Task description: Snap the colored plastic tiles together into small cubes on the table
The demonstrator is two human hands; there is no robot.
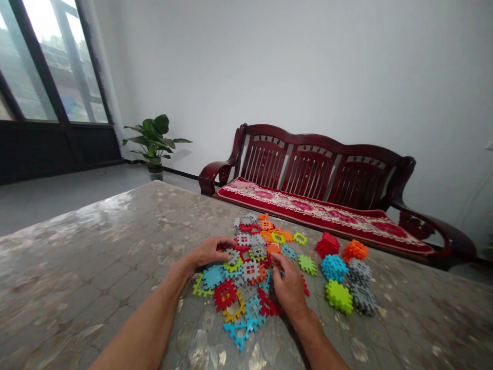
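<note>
A heap of flat, toothed plastic tiles point(250, 270) in red, blue, orange, grey, yellow and green lies on the stone-patterned table point(96, 257). My left hand point(210, 252) rests on the heap's left side, fingers curled over a grey tile. My right hand point(289, 285) lies on the heap's right side, fingertips pinching an orange tile point(273, 249). To the right stand several stacked bundles of tiles: red point(328, 244), orange point(355, 251), blue point(334, 267), grey point(360, 272), green point(339, 296).
A dark wooden bench point(319, 169) with a red patterned cushion stands just beyond the table's far edge. A potted plant point(154, 141) sits on the floor by the white wall. Large windows point(38, 61) fill the left side.
</note>
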